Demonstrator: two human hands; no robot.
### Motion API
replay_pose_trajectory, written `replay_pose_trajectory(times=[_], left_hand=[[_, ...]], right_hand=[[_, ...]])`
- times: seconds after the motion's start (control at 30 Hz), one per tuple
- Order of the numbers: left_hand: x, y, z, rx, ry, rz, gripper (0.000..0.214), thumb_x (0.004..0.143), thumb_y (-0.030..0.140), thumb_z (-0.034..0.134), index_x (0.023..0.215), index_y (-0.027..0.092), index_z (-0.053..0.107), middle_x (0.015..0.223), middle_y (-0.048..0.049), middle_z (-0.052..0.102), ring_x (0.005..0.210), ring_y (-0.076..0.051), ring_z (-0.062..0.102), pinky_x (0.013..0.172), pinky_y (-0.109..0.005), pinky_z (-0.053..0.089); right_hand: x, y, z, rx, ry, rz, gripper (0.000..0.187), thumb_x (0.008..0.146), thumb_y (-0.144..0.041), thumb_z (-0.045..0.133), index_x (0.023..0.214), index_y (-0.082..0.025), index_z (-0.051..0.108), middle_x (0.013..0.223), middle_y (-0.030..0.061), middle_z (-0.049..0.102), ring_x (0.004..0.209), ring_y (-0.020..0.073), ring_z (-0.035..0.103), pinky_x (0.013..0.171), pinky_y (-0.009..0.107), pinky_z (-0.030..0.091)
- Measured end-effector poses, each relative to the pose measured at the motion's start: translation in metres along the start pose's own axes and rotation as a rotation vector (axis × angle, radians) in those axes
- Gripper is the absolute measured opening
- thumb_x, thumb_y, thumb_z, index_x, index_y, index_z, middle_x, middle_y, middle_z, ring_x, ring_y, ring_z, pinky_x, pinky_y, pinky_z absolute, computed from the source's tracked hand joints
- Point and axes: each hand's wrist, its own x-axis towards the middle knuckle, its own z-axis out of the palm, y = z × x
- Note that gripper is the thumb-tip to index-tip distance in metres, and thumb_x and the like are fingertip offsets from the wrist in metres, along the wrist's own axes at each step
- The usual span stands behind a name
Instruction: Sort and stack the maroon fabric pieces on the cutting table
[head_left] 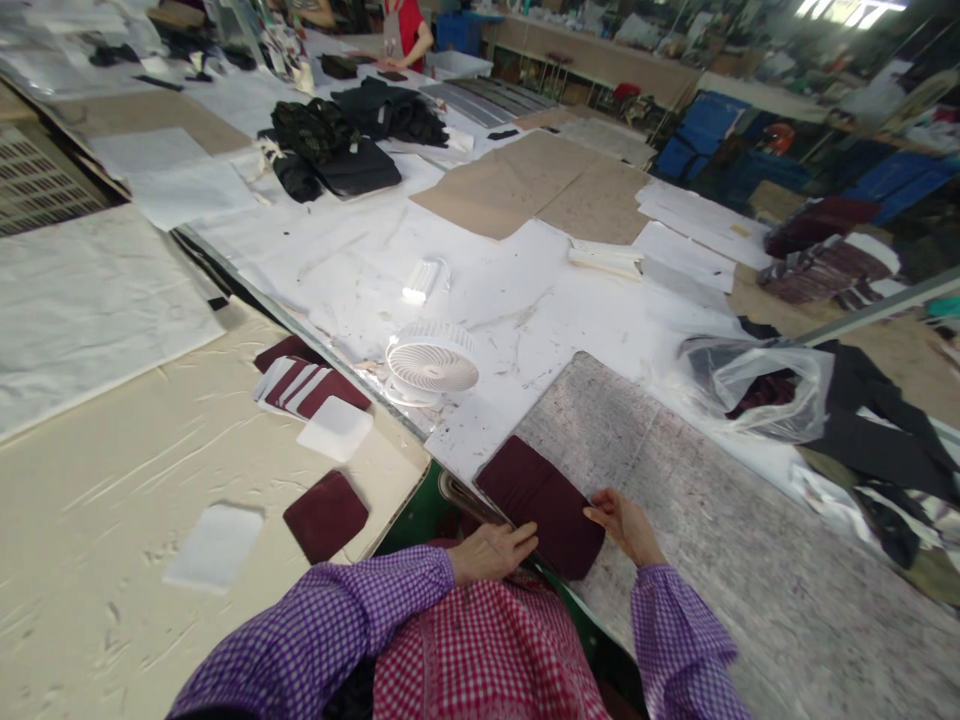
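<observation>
A dark maroon fabric panel (541, 505) with cut corners lies on the grey, speckled board (600, 410) in front of me. My left hand (491, 550) rests at its near left edge, fingers stretched out and touching the cloth. On the right, my right hand (624, 522) pinches the panel's edge between thumb and fingers. To the left, a single maroon piece (327, 515) lies on the cream-covered table (90, 500), between a white rounded card (337, 428) and another white sheet (214, 545). A fanned stack of maroon and white pieces (311, 385) sits just beyond.
A small white fan (431, 360) stands on the white table beyond the board. Dark folded fabric (352, 140) is piled farther back. At right lie a clear plastic bag (780, 390) and black cloth (885, 420). A person in red (405, 30) stands at the far side.
</observation>
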Motion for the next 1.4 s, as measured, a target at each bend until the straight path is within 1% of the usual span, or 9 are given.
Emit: replay_pose_trajectory(times=[0.3, 0.5, 0.73, 0.87, 0.97, 1.07, 1.13, 1.2, 1.4], left_hand=[[0.0, -0.001, -0.003, -0.014, 0.006, -0.009, 0.047, 0.088, 0.019, 0.036, 0.134, 0.01, 0.032, 0.144, -0.0157, 0.038, 0.096, -0.022, 0.059, 0.077, -0.034, 0.053], [-0.001, -0.003, -0.002, -0.011, -0.01, -0.061, 0.045, 0.085, 0.015, 0.039, 0.13, 0.011, 0.037, 0.141, -0.0164, 0.042, 0.092, -0.022, 0.06, 0.072, -0.035, 0.053], [-0.001, -0.006, 0.002, -0.026, -0.012, -0.055, 0.043, 0.087, 0.014, 0.035, 0.129, 0.011, 0.039, 0.14, -0.0172, 0.042, 0.088, -0.023, 0.06, 0.068, -0.037, 0.054], [-0.002, -0.006, 0.001, -0.061, 0.013, -0.056, 0.042, 0.088, 0.015, 0.035, 0.129, 0.012, 0.039, 0.138, -0.0179, 0.044, 0.086, -0.023, 0.06, 0.067, -0.037, 0.054], [-0.004, -0.009, -0.001, -0.114, 0.055, -0.048, 0.039, 0.089, 0.018, 0.038, 0.128, 0.017, 0.042, 0.136, -0.0129, 0.047, 0.089, -0.02, 0.061, 0.071, -0.034, 0.054], [-0.021, -0.021, 0.0, -0.185, 0.107, -0.083, 0.038, 0.088, 0.023, 0.044, 0.126, 0.022, 0.045, 0.133, -0.0079, 0.051, 0.098, -0.019, 0.06, 0.081, -0.031, 0.052], [-0.044, -0.034, 0.003, -0.226, 0.149, -0.203, 0.037, 0.086, 0.021, 0.046, 0.124, 0.022, 0.048, 0.129, -0.0069, 0.054, 0.103, -0.018, 0.058, 0.086, -0.03, 0.05], [-0.078, -0.048, 0.01, -0.252, 0.196, -0.413, 0.034, 0.085, 0.016, 0.045, 0.118, 0.021, 0.053, 0.12, -0.006, 0.059, 0.102, -0.017, 0.059, 0.087, -0.028, 0.049], [-0.203, -0.075, 0.042, -0.2, 0.356, -1.265, 0.029, 0.087, 0.01, 0.039, 0.105, 0.017, 0.06, 0.103, -0.0059, 0.064, 0.096, -0.017, 0.061, 0.085, -0.03, 0.051]], right_hand=[[-0.002, -0.006, -0.005, -0.058, -0.019, -0.02, 0.019, 0.074, -0.035, 0.058, 0.087, -0.022, 0.055, 0.071, -0.0005, 0.067, 0.066, 0.0167, 0.061, 0.059, 0.025, 0.037], [-0.008, -0.016, -0.007, -0.127, -0.01, -0.026, 0.016, 0.077, -0.034, 0.058, 0.087, -0.022, 0.054, 0.07, -0.0016, 0.067, 0.066, 0.0159, 0.062, 0.057, 0.024, 0.036], [-0.026, -0.028, 0.0, -0.288, 0.237, -0.036, 0.025, 0.084, -0.038, 0.05, 0.102, -0.022, 0.053, 0.1, 0.0084, 0.061, 0.079, 0.0216, 0.062, 0.058, 0.029, 0.039], [-0.027, -0.049, 0.02, -0.305, 0.288, -0.272, 0.028, 0.093, -0.035, 0.035, 0.109, -0.023, 0.055, 0.111, 0.0076, 0.061, 0.098, 0.0194, 0.06, 0.08, 0.031, 0.045], [-0.019, -0.067, 0.051, -0.337, 0.322, -0.435, 0.043, 0.094, -0.04, 0.031, 0.126, -0.018, 0.048, 0.136, 0.0109, 0.049, 0.127, 0.0233, 0.042, 0.105, 0.038, 0.032], [-0.008, -0.077, 0.081, -0.368, 0.376, -0.482, 0.059, 0.093, -0.044, 0.029, 0.137, -0.005, 0.036, 0.146, 0.02, 0.033, 0.137, 0.0316, 0.023, 0.11, 0.051, 0.018], [-0.003, -0.081, 0.092, -0.379, 0.39, -0.513, 0.063, 0.093, -0.045, 0.028, 0.138, -0.001, 0.034, 0.147, 0.023, 0.03, 0.139, 0.0329, 0.019, 0.11, 0.053, 0.015], [0.002, -0.089, 0.098, -0.407, 0.403, -0.557, 0.065, 0.093, -0.045, 0.026, 0.139, 0.001, 0.032, 0.147, 0.0237, 0.027, 0.139, 0.0321, 0.017, 0.112, 0.052, 0.012], [0.016, -0.137, 0.107, -0.417, 0.434, -0.635, 0.067, 0.094, -0.042, 0.019, 0.145, 0.0, 0.015, 0.152, 0.0207, 0.015, 0.141, 0.03, 0.007, 0.112, 0.053, 0.009]])
